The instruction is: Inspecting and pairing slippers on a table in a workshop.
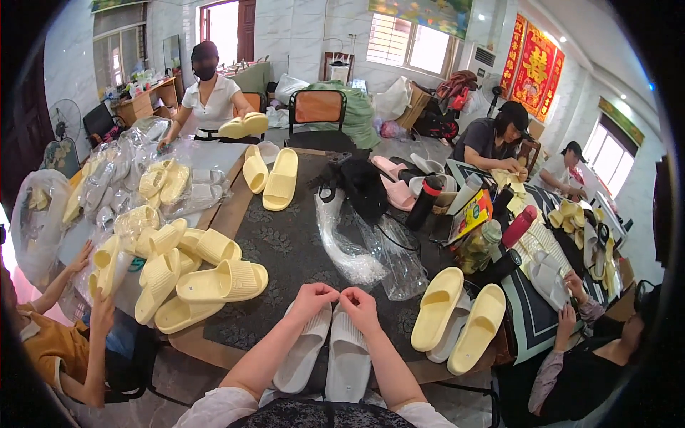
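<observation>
A pair of grey slippers lies at the table's near edge, a left slipper (302, 355) and a right slipper (348, 360), toes pointing away from me. Over their toe ends, my left hand (314, 301) and my right hand (359, 309) are closed in pinches, fingertips nearly meeting. Anything between the fingers is too small to make out. Just beyond my hands lies a bundle of clear plastic bags (349, 250). To the right, two yellow slippers (437, 308) flank a grey slipper (451, 329).
Yellow slippers (222, 280) are heaped at left, beside bagged slippers (168, 182). Another yellow pair (280, 180) lies farther back. A black bottle (425, 202), a red bottle (519, 227) and a jar (481, 247) stand at right. Co-workers handle slippers on both sides.
</observation>
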Demonstrator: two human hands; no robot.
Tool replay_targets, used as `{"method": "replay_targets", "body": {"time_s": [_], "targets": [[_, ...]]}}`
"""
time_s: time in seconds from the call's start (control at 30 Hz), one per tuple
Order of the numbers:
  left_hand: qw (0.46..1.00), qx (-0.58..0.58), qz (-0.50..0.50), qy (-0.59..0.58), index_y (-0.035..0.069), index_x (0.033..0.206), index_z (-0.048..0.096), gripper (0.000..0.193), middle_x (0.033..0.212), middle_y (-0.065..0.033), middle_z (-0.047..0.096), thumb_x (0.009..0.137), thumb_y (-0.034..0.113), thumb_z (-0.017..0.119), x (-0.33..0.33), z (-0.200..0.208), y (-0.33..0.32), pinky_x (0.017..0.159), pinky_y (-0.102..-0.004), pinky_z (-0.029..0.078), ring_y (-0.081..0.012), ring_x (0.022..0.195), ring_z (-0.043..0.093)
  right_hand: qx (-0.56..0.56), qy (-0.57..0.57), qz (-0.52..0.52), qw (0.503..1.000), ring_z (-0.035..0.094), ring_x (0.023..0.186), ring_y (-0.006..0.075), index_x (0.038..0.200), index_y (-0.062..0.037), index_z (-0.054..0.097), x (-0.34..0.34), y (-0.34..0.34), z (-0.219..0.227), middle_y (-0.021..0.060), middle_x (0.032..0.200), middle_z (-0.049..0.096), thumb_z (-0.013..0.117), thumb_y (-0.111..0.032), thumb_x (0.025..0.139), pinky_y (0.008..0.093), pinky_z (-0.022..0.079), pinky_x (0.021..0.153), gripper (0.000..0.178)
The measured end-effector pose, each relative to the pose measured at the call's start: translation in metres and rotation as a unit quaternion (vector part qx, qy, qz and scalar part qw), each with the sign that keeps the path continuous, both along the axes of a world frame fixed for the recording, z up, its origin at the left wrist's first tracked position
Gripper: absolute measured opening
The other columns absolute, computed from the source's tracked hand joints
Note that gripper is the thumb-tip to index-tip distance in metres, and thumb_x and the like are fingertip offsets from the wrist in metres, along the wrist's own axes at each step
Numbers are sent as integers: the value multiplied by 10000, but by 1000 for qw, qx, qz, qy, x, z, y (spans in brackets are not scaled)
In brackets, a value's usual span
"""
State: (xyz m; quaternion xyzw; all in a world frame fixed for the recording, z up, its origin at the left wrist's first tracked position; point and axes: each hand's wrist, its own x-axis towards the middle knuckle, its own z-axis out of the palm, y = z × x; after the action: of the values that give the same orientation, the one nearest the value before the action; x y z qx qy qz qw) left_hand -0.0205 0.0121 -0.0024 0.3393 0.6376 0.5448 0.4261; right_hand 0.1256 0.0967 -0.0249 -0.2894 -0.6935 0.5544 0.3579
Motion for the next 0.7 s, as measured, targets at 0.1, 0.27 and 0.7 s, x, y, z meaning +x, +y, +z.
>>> {"method": "replay_targets", "body": {"time_s": [0.1, 0.27, 0.7], "targets": [[1000, -7, -2, 0, 40, 917, 727, 173, 783, 22, 667, 840, 193, 701, 0, 4, -1, 581, -234, 441, -52, 695, 570, -6, -2, 3, 1000, 537, 664, 36, 884, -20, 657, 0, 0, -1, -32, 731, 617, 659, -126, 872, 213, 445, 610, 107], [998, 46, 23, -47, 33, 965, 709, 194, 825, 26, 667, 857, 192, 689, 7, 2, 1, 631, -218, 444, -51, 741, 573, -32, 22, -11, 999, 537, 671, 36, 882, -21, 653, -2, 3, -3, -33, 734, 612, 660, -128, 874, 207, 438, 613, 107], [997, -9, -10, -70, 79, 938, 707, 208, 754, 69, 596, 860, 268, 674, 2, 9, -4, 563, -200, 368, -19, 668, 494, -42, 49, 7, 998, 522, 675, 25, 876, -28, 661, 0, -1, 2, -47, 746, 605, 665, -96, 868, 199, 429, 612, 69]]}}
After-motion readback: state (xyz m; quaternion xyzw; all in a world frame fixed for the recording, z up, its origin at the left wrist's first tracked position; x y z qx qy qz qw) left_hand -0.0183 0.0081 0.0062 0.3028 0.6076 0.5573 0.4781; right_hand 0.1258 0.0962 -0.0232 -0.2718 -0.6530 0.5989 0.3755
